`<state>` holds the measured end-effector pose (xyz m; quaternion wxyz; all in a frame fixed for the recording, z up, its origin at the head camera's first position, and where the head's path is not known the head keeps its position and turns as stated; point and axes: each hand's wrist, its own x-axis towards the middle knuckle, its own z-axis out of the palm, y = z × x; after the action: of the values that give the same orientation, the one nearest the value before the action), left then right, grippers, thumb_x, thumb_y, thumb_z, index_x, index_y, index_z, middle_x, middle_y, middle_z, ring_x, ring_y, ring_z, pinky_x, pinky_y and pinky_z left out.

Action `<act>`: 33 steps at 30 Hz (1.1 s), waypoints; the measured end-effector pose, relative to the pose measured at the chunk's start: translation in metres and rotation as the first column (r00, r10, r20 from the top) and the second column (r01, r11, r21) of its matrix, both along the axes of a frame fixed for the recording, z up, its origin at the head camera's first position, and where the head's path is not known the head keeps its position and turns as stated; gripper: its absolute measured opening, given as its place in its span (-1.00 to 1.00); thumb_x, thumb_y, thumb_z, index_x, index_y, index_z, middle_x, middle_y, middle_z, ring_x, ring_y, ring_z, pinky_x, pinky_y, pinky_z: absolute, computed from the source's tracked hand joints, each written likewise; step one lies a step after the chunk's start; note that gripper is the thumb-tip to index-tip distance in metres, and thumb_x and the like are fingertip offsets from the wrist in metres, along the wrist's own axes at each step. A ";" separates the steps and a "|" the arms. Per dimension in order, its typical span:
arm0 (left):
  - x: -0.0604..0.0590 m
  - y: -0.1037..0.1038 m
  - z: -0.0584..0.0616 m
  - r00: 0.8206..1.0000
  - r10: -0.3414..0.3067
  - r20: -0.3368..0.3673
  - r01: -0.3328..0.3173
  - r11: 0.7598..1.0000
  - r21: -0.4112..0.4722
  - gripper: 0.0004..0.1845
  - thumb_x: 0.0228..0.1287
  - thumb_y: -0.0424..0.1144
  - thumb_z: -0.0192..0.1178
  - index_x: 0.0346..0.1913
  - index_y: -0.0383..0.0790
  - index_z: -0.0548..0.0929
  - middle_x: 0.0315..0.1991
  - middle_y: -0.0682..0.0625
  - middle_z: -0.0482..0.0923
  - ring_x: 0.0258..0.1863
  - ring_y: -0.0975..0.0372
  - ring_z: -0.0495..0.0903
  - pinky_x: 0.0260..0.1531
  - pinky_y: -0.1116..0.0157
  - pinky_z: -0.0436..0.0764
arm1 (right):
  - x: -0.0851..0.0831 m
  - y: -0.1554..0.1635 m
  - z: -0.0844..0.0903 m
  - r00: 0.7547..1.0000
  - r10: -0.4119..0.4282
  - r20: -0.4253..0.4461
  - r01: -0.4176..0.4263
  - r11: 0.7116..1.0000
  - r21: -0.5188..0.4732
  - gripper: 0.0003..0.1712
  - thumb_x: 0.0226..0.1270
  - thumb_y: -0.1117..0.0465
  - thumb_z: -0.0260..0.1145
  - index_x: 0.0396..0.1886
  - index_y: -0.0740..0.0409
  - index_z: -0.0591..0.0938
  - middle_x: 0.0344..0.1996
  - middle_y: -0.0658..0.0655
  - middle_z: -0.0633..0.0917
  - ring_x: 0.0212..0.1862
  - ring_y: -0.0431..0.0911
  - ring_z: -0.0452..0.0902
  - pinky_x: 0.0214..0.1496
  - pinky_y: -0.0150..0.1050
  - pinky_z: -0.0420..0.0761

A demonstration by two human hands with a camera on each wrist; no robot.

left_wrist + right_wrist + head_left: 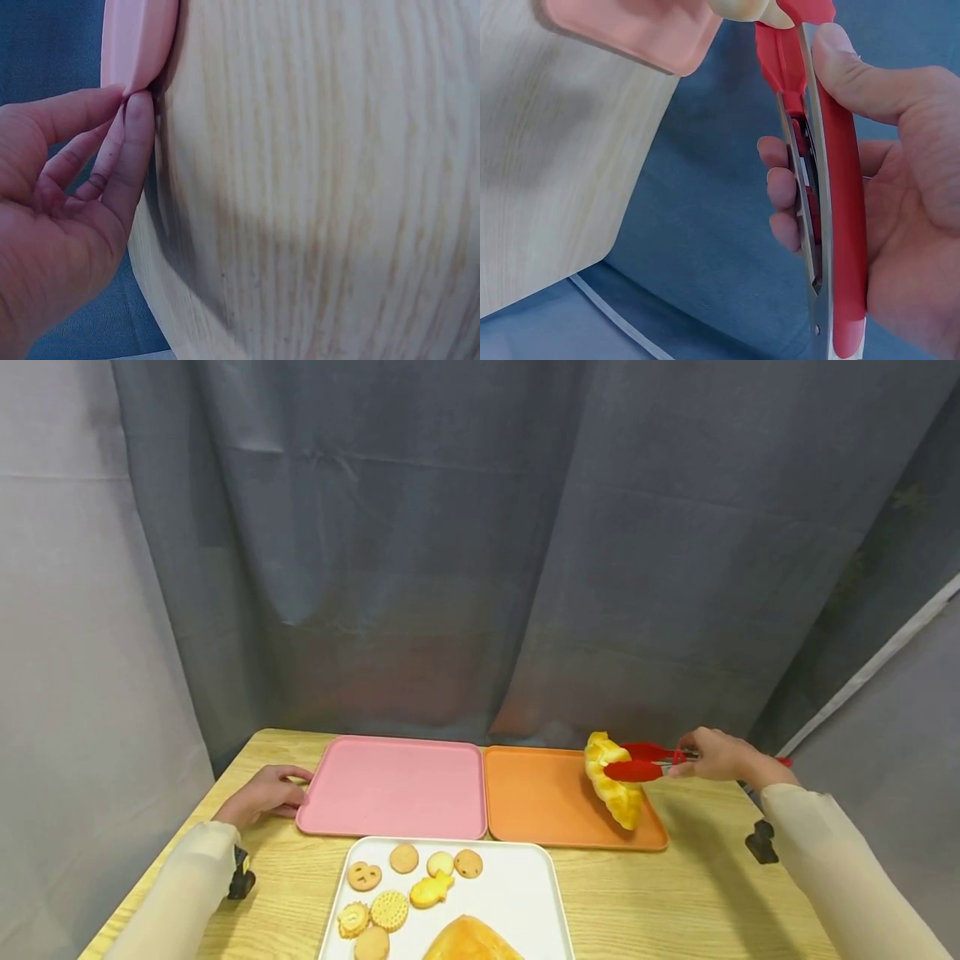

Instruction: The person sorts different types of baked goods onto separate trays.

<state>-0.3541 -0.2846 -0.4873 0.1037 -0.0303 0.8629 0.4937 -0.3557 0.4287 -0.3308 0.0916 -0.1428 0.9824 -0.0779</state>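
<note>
My right hand grips a pair of red tongs, its thumb on one arm and fingers curled round the other. Between the red heads of the tongs is a yellow croissant-like bread, tilted over the right part of the orange tray. Whether the bread touches that tray I cannot tell. At the left, my left hand pinches the edge of the pink tray between thumb and fingers, seen closely in the left wrist view.
In front stands a white tray with several cookies and a large golden bread, cut off by the frame. The trays lie on a wooden table. Grey curtains hang behind and at both sides.
</note>
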 end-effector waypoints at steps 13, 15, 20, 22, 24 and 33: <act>0.006 -0.008 0.001 1.000 0.029 0.010 -0.029 1.000 0.007 -0.43 0.25 -0.40 0.26 0.33 -0.47 0.46 -0.19 -0.19 0.63 -0.37 0.22 0.65 -0.32 0.28 0.77 | -0.007 -0.001 -0.016 0.999 0.048 0.011 -0.048 0.999 0.004 -0.15 0.21 -0.13 0.51 0.10 0.61 0.57 0.04 0.51 0.68 0.06 0.34 0.64 0.10 0.27 0.64; 0.006 -0.009 0.000 0.999 0.036 0.011 -0.036 0.999 0.002 -0.43 0.26 -0.39 0.26 0.33 -0.46 0.46 -0.18 -0.20 0.63 -0.37 0.22 0.65 -0.31 0.28 0.77 | -0.009 -0.001 -0.019 0.999 0.050 0.012 -0.050 0.999 -0.001 -0.18 0.21 -0.12 0.52 0.08 0.58 0.59 0.01 0.47 0.70 0.03 0.31 0.66 0.08 0.26 0.65; 0.009 -0.010 -0.001 0.999 0.032 0.007 -0.032 0.999 0.003 -0.43 0.28 -0.36 0.27 0.34 -0.45 0.46 -0.12 -0.23 0.64 -0.35 0.23 0.66 -0.27 0.26 0.78 | -0.012 0.003 -0.027 0.999 0.041 0.023 -0.040 0.999 -0.012 -0.23 0.18 -0.12 0.53 0.02 0.52 0.63 -0.11 0.32 0.76 -0.10 0.13 0.68 0.02 0.20 0.68; 0.009 -0.009 -0.001 0.999 0.042 0.012 -0.042 0.999 0.003 -0.43 0.27 -0.36 0.28 0.34 -0.44 0.47 -0.12 -0.22 0.64 -0.35 0.23 0.66 -0.27 0.27 0.78 | -0.013 0.005 -0.029 0.999 0.038 0.028 -0.038 0.999 -0.009 -0.21 0.18 -0.13 0.53 0.03 0.55 0.62 -0.10 0.35 0.75 -0.10 0.15 0.68 0.02 0.21 0.68; 0.009 -0.009 -0.002 0.999 0.043 0.013 -0.043 0.999 0.003 -0.42 0.27 -0.36 0.28 0.34 -0.44 0.47 -0.13 -0.21 0.64 -0.35 0.23 0.65 -0.28 0.28 0.77 | -0.013 0.007 -0.030 0.999 0.030 0.035 -0.030 1.000 -0.005 -0.15 0.18 -0.14 0.53 0.08 0.59 0.59 -0.05 0.42 0.73 -0.05 0.21 0.68 0.05 0.23 0.66; 0.004 0.000 -0.004 0.999 0.038 0.011 -0.038 0.999 0.014 -0.42 0.26 -0.37 0.27 0.34 -0.43 0.47 -0.16 -0.19 0.63 -0.36 0.23 0.65 -0.27 0.28 0.78 | -0.007 0.019 -0.033 0.998 0.010 0.055 -0.009 1.000 -0.018 -0.03 0.19 -0.15 0.52 0.18 0.68 0.48 0.15 0.62 0.57 0.16 0.45 0.54 0.17 0.33 0.57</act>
<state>-0.3501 -0.2842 -0.4910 0.0993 -0.0486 0.8582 0.5013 -0.3623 0.4482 -0.3639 0.1178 -0.1462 0.9781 -0.0903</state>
